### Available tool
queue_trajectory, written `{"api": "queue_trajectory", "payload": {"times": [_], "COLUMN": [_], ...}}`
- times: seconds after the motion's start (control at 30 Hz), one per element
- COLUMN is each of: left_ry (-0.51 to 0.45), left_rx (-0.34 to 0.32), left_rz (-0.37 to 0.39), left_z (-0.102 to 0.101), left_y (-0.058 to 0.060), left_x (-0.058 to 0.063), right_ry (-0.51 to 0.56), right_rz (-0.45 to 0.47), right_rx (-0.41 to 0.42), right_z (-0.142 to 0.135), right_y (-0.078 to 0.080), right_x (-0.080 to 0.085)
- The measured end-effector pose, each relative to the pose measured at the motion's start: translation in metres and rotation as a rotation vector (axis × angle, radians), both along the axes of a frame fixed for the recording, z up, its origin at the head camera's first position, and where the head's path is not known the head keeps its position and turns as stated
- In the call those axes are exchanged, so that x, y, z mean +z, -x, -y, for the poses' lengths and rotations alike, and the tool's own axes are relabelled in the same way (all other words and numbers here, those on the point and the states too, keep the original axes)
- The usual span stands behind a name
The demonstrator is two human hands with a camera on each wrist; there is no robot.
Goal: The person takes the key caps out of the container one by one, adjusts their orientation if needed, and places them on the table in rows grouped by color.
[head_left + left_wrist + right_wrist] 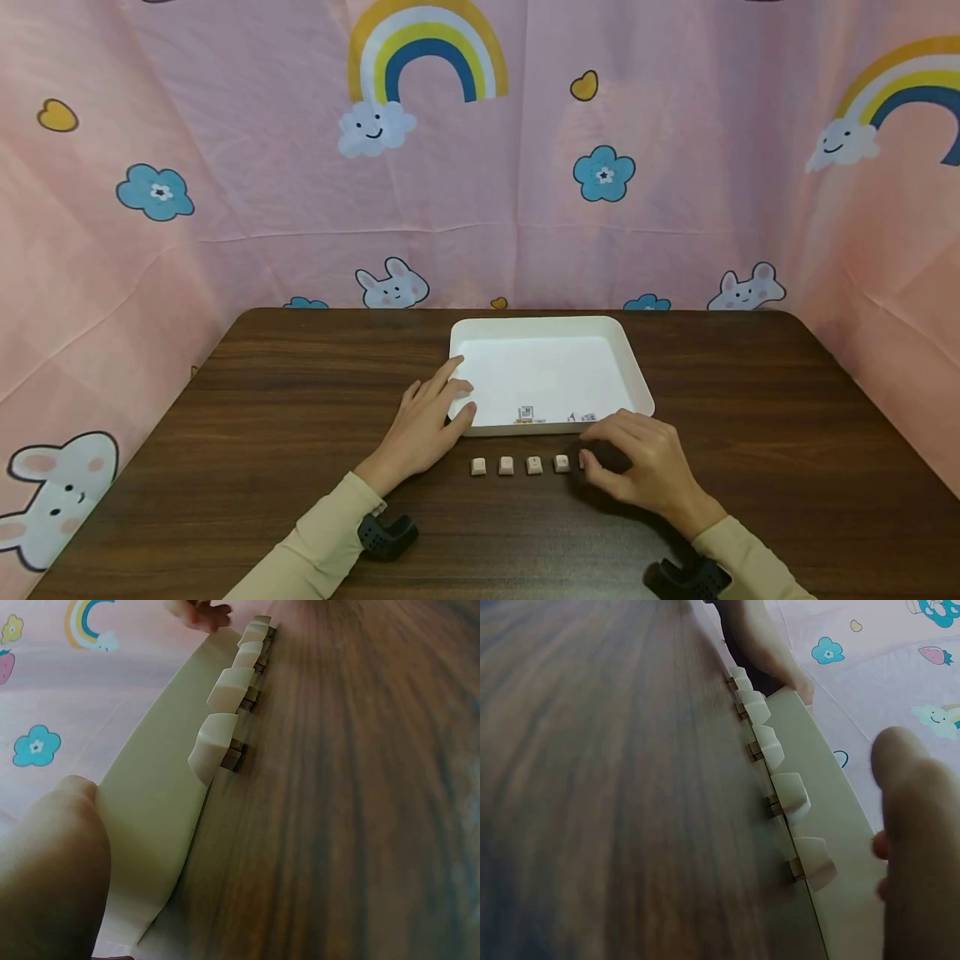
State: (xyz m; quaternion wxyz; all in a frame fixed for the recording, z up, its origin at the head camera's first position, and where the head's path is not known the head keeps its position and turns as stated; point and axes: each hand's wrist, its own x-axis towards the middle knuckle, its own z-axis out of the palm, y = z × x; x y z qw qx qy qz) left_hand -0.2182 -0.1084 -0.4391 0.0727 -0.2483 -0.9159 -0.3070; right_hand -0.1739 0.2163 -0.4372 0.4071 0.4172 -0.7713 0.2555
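Observation:
In front of the white tray, several off-white keycaps stand in a row on the table. Small dark switch-like bases show beneath them in the wrist views. My left hand lies over the tray's left rim, fingers spread and fairly straight. Near the row's right end is my right hand, its fingers bent and the thumb apart from the index finger. That hand partly hides the last keycap in the head view. Nothing shows between its thumb and fingers.
The tray has low walls and small printed marks inside near its front edge. Dark wood-grain table surrounds it. A pink curtain with rainbows, flowers and rabbits hangs behind and at both sides.

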Motion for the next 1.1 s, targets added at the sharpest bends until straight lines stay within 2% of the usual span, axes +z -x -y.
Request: {"api": "queue_trajectory", "payload": {"times": [0.17,0.43,0.67,0.9,1.1], "left_ry": [-0.001,0.005,0.006,0.002,0.000], "left_rx": [-0.005,0.002,0.010,0.008,0.007], "left_rz": [0.006,0.023,0.017,0.020,0.021], "left_z": [-0.001,0.000,-0.001,0.000,0.000], "left_y": [0.000,-0.001,-0.001,-0.002,-0.002], "left_x": [0.000,0.003,0.003,0.003,0.003], "right_ry": [0.029,-0.038,-0.159,-0.247,-0.307], "right_rz": [0.014,0.049,0.208,0.237,0.384], "right_rx": [-0.036,-0.035,-0.088,-0.131,-0.149], "right_z": [0.001,0.013,0.022,0.033,0.047], "right_y": [0.000,-0.001,0.001,0.006,0.009], "right_x": [0.000,0.004,0.006,0.012,0.018]}}
